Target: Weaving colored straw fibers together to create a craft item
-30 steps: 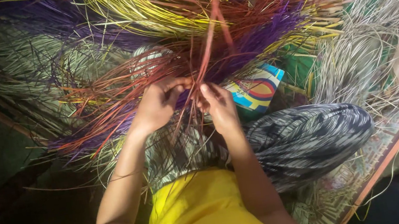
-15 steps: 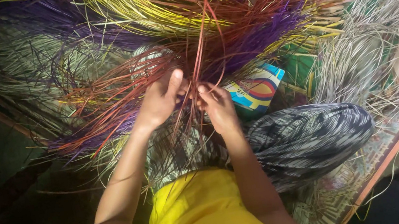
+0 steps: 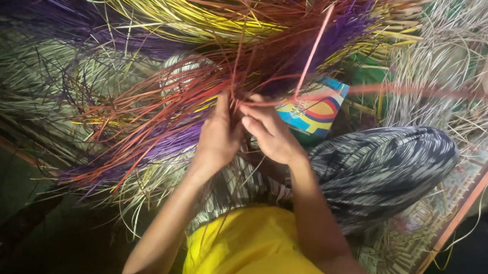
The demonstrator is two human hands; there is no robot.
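Note:
My left hand [image 3: 217, 135] and my right hand [image 3: 272, 133] meet at the centre of a spray of thin red straw strands [image 3: 145, 116]. Both pinch red strands where they cross. One long red strand [image 3: 314, 44] runs up and right from my right hand, and another sweeps blurred to the right. Purple strands [image 3: 313, 41] and yellow strands [image 3: 175, 7] fan out behind the red ones. My knee in black-and-white patterned cloth [image 3: 381, 165] lies at the right, below the hands.
A colourful striped card [image 3: 313, 108] lies just right of my hands. Pale undyed straw bundles [image 3: 455, 56] fill the right side, with green cloth [image 3: 366, 78] under them. A woven mat edge with an orange border [image 3: 485, 179] runs along the lower right. Dark floor lies at the left.
My left hand has moved right, close against my right hand. The red strands that stood upright have swung down toward the right, one now blurred across the right side.

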